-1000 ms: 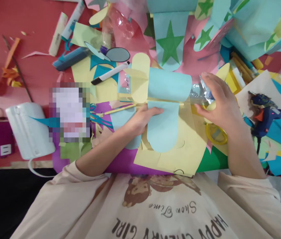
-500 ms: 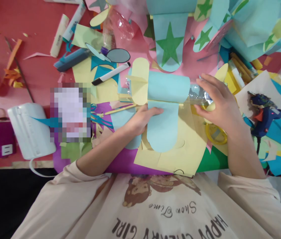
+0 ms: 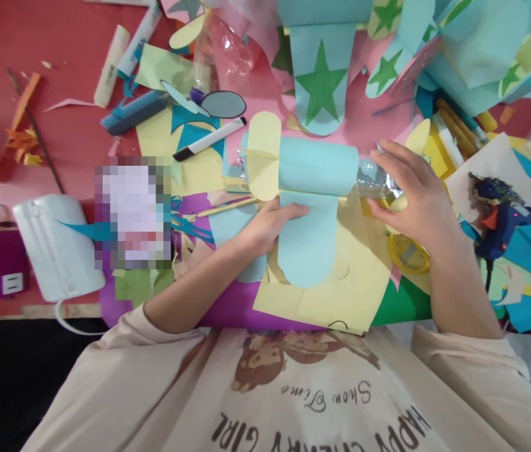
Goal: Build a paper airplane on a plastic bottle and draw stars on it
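A clear plastic bottle point(image 3: 373, 177) lies sideways with a light blue paper sleeve point(image 3: 318, 167) round its middle. Across the sleeve's left end is a rounded yellow paper strip point(image 3: 264, 172). My right hand point(image 3: 411, 188) grips the bottle's right end, thumb below and fingers above. From under the sleeve a light blue rounded paper flap point(image 3: 307, 251) extends toward me. My left hand point(image 3: 270, 227) pinches this flap at its upper left edge, thumb on top; its other fingers are hidden underneath. Yellow paper sheets point(image 3: 359, 276) lie below the flap.
A hot glue gun point(image 3: 501, 216) rests on paper scraps at the right. Left of the bottle lie a black-and-white marker point(image 3: 209, 139) and a white power-bank-like box point(image 3: 61, 248). Yellow tape point(image 3: 409, 252) sits by my right wrist. Star-decorated blue paper point(image 3: 321, 81) stands beyond.
Almost nothing differs. Both hands keep their hold, and the bottle with its paper sleeve stays in nearly the same place.
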A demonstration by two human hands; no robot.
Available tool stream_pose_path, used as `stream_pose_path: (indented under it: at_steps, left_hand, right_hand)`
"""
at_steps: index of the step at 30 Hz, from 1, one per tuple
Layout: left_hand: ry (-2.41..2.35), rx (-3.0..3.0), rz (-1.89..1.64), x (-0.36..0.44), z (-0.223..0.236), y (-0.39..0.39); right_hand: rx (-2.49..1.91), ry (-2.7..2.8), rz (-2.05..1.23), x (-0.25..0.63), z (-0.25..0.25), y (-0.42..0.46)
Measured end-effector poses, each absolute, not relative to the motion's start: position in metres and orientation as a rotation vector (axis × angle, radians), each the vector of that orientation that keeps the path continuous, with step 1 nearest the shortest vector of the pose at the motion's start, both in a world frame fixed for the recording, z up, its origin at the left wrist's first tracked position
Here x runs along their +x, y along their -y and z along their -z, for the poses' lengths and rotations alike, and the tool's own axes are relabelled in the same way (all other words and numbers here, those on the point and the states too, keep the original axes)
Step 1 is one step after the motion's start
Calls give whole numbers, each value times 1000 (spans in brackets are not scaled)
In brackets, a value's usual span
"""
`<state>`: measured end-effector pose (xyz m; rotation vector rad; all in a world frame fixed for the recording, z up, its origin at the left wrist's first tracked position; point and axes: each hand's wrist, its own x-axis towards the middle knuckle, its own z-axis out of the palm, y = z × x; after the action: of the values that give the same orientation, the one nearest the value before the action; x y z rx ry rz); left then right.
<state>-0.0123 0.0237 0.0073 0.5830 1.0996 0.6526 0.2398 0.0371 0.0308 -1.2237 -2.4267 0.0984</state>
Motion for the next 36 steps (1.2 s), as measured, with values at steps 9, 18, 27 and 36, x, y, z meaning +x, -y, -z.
stream_pose_path:
  at_steps: [9, 18, 27, 36]
  left_hand:
    - [-1114, 568, -671, -13, -7, -25]
    - [-1115, 572, -657, -14, -5, -24]
    - [-1130, 566, -630, -14, -7, -24]
    - [-1129, 526, -653, -15, -8, -24]
  right_hand:
    - [-1267, 2441, -165, 240, -32, -36]
    - [-1320, 2457, -169, 238, -35, -35]
    - [-1259, 2442, -119, 239, -31, -37]
    - [-1244, 2432, -141, 238, -31, -36]
